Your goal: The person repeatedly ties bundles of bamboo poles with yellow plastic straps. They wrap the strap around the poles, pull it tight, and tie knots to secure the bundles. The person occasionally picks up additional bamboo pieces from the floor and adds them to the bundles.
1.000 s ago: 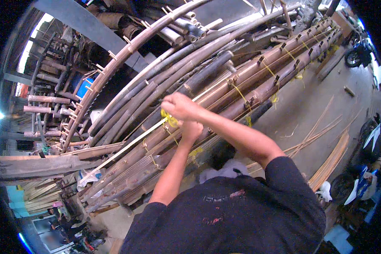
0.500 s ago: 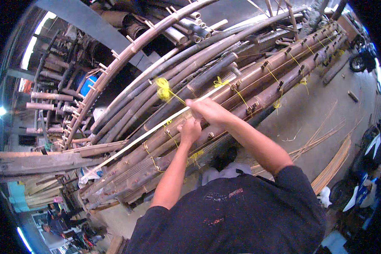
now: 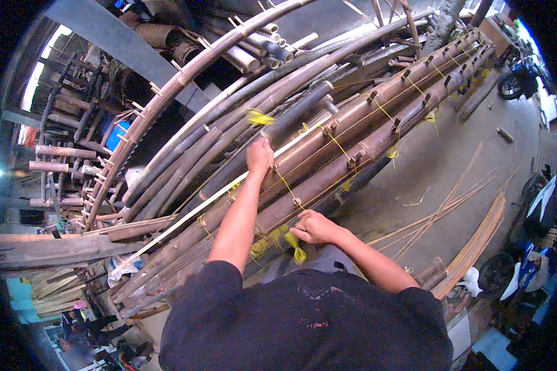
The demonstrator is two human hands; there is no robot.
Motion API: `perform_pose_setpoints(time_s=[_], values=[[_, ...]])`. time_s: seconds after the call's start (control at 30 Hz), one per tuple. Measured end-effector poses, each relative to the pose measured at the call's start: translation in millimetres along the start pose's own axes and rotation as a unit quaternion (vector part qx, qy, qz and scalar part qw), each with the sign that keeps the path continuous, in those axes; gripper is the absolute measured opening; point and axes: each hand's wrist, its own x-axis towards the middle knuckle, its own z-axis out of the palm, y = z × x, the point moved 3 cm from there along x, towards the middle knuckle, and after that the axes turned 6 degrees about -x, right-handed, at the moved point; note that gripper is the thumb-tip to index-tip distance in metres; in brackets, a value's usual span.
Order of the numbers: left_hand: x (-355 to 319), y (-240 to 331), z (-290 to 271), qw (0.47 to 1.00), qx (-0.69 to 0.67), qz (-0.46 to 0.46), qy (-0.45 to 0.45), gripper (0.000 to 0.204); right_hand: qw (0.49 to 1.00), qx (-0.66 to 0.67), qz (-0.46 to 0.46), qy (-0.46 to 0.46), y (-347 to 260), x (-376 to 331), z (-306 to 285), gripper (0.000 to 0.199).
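Yellow cord (image 3: pixel 286 185) is running taut across the bamboo poles (image 3: pixel 353 142), its long axis lying from 11 o'clock down to 5 o'clock, while the poles themselves are pointing toward 2 o'clock. Since half a second ago, your right hand (image 3: pixel 315 227) is pulling lower, toward 6 o'clock, pinching the cord's frayed end. Your left hand (image 3: pixel 259 154) is closing in a fist, pressing the cord onto the poles.
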Motion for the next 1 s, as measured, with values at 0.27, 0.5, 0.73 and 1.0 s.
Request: perform_pose_setpoints(time_s=[0.27,0.5,0.73,1.0], values=[[-17.9,-18.7,-68.0,0.989,0.043,0.031,-0.135,0.037,0.967,-0.240,0.088,0.016,-19.8,1.3,47.0,0.026],[-166.5,-69.8,-150.0,0.954,0.012,-0.038,-0.297,0.028,0.474,0.780,0.358,0.194,-44.0,22.9,143.2,0.028],[-192.7,-127.2,-112.2,0.980,-0.092,0.122,-0.130,0.049,0.923,0.288,0.113,0.227,-140.3,189.4,72.8,0.036],[-161.4,-71.6,-139.9,0.965,-0.031,-0.019,-0.259,0.036,0.966,0.199,0.165,-0.004,-43.3,202.1,38.1,0.054]])
